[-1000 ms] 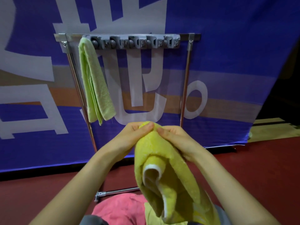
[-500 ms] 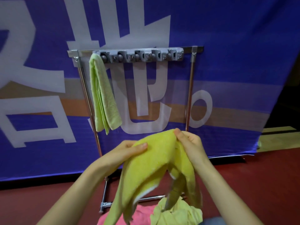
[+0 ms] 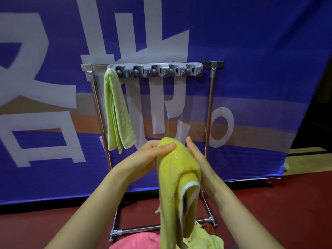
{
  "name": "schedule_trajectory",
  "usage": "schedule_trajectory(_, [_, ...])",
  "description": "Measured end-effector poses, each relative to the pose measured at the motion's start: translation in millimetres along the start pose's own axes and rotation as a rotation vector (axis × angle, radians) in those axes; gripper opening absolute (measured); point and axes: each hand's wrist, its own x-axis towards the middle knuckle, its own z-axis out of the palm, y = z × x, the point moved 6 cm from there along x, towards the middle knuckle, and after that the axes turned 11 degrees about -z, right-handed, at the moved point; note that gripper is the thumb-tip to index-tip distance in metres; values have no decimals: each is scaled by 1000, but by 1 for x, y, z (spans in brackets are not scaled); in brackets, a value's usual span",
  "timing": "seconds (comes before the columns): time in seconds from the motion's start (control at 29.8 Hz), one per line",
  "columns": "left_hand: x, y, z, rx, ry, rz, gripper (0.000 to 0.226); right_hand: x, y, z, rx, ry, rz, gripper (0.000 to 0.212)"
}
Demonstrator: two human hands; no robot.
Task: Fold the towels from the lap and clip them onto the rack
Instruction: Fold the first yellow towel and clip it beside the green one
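One green towel [image 3: 118,112] hangs clipped on the rack [image 3: 212,97]. Your left hand [image 3: 149,155] pinches the half-folded yellow towel [image 3: 176,177], your right hand [image 3: 199,162] presses straight fingers against it, and the pink towel [image 3: 136,241] is not yet folded.

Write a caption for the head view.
Left hand grips and right hand presses a yellow towel before the rack holding a green towel.

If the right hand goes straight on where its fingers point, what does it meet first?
Likely the clip bar, up-left of the right hand; nothing shows between, but depth is unclear.
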Motion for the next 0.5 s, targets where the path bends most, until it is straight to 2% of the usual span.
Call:
schedule_trajectory(0.1, [2,0,-11,5,100,0,20,5,-3,-10,-39,133,-86,45])
schedule_trajectory(0.23, [8,9,-17,-62,152,23,29,13,-13,-2,-133,35,-103,30])
schedule_trajectory(0.37, [18,29,-22,-38,121,12,20,25,-32,7,-164,-29,-92,27])
schedule_trajectory(0.5, [33,49,-41,31,145,-25,23,50,-58,10,-172,20,-120,37])
